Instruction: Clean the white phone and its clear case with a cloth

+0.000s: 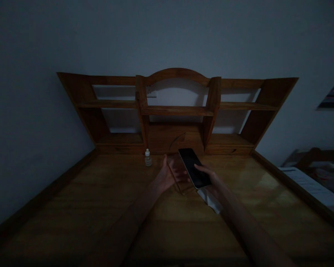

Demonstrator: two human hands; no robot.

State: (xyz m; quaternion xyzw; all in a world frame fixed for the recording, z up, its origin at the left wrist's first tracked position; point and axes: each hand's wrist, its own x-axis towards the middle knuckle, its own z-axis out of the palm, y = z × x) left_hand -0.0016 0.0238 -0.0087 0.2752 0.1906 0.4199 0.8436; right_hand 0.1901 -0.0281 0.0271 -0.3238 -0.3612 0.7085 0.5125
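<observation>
Over the desk, my right hand (212, 182) is closed round a dark smartphone (189, 165), thumb across its black screen. A crumpled white tissue or cloth (210, 200) hangs beneath the phone from the same hand. My left hand (166, 177) grips a clear phone case (175, 180) by its side, thumb up along the near edge. Some of the left fingers show through the see-through case, slightly blurred. Case and phone are close together but apart. A small clear dropper bottle (148, 159) with a white cap stands upright beyond my left hand.
A wooden shelf unit (178, 111) with cubbies and small drawers runs along the back of the wooden desk (100, 207). Raised edges border the desk left and right. Outside the right edge lie papers (311, 183). The room is dim.
</observation>
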